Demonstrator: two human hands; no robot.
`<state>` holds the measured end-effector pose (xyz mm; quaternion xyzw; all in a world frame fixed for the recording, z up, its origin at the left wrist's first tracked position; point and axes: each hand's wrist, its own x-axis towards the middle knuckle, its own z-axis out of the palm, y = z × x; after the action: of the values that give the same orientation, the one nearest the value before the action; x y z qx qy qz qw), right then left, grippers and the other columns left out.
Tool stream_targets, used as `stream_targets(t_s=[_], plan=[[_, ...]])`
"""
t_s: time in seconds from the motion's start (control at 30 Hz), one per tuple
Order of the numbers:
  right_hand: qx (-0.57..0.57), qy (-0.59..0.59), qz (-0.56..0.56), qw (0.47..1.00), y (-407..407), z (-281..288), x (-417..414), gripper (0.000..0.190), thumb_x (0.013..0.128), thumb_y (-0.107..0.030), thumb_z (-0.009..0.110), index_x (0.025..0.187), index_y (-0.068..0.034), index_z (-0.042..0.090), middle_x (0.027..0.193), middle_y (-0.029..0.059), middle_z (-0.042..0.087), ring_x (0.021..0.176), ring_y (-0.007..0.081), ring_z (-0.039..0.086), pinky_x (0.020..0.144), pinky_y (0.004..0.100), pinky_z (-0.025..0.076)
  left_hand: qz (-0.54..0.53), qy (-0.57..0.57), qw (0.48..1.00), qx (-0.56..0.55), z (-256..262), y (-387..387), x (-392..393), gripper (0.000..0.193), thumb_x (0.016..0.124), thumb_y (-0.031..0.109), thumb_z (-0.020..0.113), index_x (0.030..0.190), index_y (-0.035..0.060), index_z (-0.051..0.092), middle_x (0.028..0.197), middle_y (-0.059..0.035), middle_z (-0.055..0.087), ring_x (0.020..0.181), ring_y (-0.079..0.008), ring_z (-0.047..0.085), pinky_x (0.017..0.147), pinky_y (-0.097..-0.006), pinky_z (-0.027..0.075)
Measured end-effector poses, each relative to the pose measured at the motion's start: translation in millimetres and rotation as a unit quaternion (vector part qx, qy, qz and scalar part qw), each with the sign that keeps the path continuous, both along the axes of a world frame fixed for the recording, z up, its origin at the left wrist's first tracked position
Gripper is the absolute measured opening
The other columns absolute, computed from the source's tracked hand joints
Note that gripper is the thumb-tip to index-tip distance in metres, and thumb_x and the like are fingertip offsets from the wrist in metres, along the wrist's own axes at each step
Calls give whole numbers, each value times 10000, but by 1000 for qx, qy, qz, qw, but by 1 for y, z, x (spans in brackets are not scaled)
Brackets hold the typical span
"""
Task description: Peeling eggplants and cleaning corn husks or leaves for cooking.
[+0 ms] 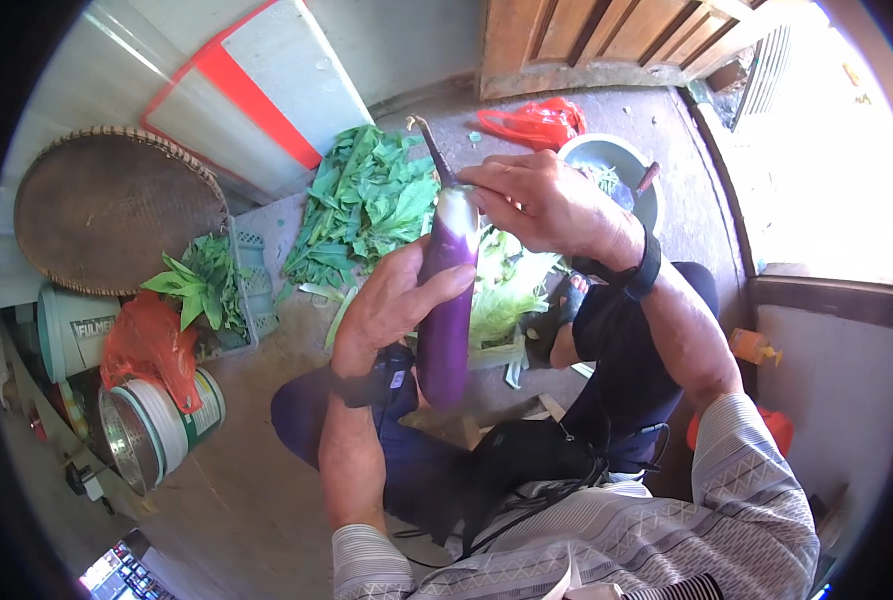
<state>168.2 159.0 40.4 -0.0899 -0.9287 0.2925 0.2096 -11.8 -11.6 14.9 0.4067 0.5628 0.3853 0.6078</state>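
A long purple eggplant stands nearly upright in front of me, its pale top and thin dark stem pointing away. My left hand is wrapped around its middle, thumb across the front. The fingertips of my right hand pinch at the pale upper end, beside the base of the stem. Behind the eggplant a heap of green leaves lies on the floor, and pale green leafy vegetables lie nearer my feet. A grey basin with cut greens in it stands beyond my right wrist.
To the left are a round woven tray, a plastic crate with leaves, a red plastic bag and buckets. Another red bag lies by the wooden door. My bent knees frame the work area.
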Motion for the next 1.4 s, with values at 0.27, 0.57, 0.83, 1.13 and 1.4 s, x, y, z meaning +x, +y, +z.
stream_targets(t_s=[0.27,0.57,0.83,1.13,1.4], plan=[[9,28,0,1000,10,-10,6,122,907,-99,651,950,-8,719,800,176,690,755,400,697,697,472,568,-35,-85,995,-33,12,1,7,606,870,457,755,1212,-25,622,1053,-107,704,942,-181,683,868,-340,555],[-101,14,62,993,13,-25,3,279,960,-170,663,1186,-35,755,1038,223,752,975,380,735,867,440,580,-17,-243,968,56,17,-7,13,480,879,359,731,1185,-4,660,1110,-106,680,1074,-197,633,994,-355,470],[-412,-36,146,899,8,6,5,536,940,-210,789,1402,19,645,1271,155,714,1194,246,668,1065,380,505,-26,-246,969,6,21,-9,7,562,898,382,741,1286,-10,633,1206,-121,675,1159,-205,622,1046,-352,444],[-256,-8,-108,961,-18,10,-4,546,779,-357,909,1132,26,746,943,158,773,878,228,752,830,359,595,73,173,970,153,-12,9,18,571,932,342,802,1344,6,594,1139,-154,734,1064,-272,711,939,-401,531],[-256,35,-85,962,-15,-2,-6,516,892,-348,835,1216,35,713,946,207,768,868,300,767,812,390,604,122,188,959,175,-10,9,22,556,887,426,837,1195,13,628,961,-171,752,873,-367,748,771,-429,565]])
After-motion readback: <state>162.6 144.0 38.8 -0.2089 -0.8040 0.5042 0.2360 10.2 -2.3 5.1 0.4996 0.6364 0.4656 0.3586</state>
